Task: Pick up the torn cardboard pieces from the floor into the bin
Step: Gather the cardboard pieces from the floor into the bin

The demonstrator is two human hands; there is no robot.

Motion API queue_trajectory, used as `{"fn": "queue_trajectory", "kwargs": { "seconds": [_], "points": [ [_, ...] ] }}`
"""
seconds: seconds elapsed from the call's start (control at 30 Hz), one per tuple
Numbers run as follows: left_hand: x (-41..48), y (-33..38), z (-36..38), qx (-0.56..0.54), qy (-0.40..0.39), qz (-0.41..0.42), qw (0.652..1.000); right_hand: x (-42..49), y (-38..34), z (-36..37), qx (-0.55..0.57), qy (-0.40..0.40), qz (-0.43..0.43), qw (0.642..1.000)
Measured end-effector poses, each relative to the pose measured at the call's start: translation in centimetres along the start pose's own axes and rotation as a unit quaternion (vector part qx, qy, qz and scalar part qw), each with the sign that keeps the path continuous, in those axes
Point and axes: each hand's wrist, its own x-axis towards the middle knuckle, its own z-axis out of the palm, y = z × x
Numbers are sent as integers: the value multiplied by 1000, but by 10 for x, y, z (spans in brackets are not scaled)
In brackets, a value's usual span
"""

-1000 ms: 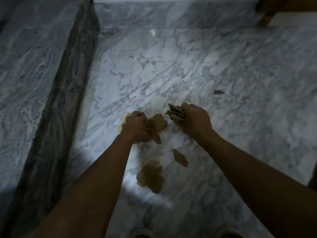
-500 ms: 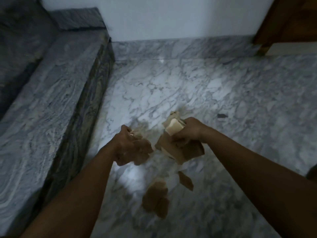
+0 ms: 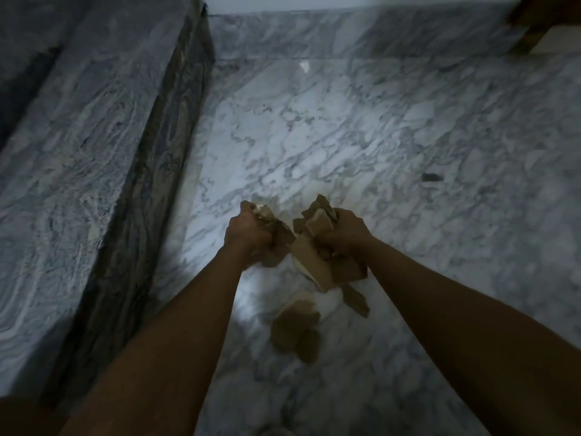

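A white marble floor (image 3: 361, 136) with grey veins fills most of the view, brightest near its middle and dim toward the edges. Along the left runs a raised marble ledge (image 3: 78, 136), greyer than the floor, with a dark upright face dropping to floor level. At the far end a marble skirting (image 3: 345, 33) meets a pale wall (image 3: 314, 1), and a brown wooden frame (image 3: 540, 11) cuts into the top right corner.

Two bare forearms reach in from the bottom edge and draw close together over the middle of the floor. The right hand (image 3: 344, 232) has its grip clenched on a large bundle of cardboard (image 3: 314, 259). Pale-edged and brown sheets stick up above the knuckles, and more hang down below the wrist. Just beside it, the left hand (image 3: 250, 237) has its grip clenched around a smaller wad of cardboard (image 3: 278, 237), with brown scraps poking out at the top of the fist and toward the right. The two handfuls come very near each other; whether they touch cannot be told.

Between the forearms, nearer the camera than the hands, a cluster of torn pieces (image 3: 295, 328) lies overlapping on the floor. A narrow scrap (image 3: 355, 298) lies just to its right, partly hidden by the hanging bundle. Well apart to the right sits a small dark mark (image 3: 430, 177) on the marble.
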Motion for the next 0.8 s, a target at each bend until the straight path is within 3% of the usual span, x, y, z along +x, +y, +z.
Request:
{"fn": "queue_trajectory", "kwargs": {
  "seconds": [0.13,0.23,0.3,0.37,0.5,0.57,0.8],
  "points": [
    [-17,2,-35,2,-40,7,999,-19,2,-38,20,-7,-20,1000],
    [-52,15,-57,70,-190,44,978,-43,8,-73,-4,-62,-13,998],
    [-80,22,-45,93,-279,15,955,-61,14,-80,-71,-115,4,991],
    [-108,23,-9,85,-317,-4,945,-71,21,-72,-112,-150,20,982],
    [-150,6,74,206,-184,126,953,-87,46,-37,-115,-141,11,983],
    [-153,-1,89,168,-134,139,967,-95,56,-17,-96,-96,-4,991],
    [-141,2,86,183,-137,137,964,-95,55,3,-132,-47,12,990]
  ]
}}
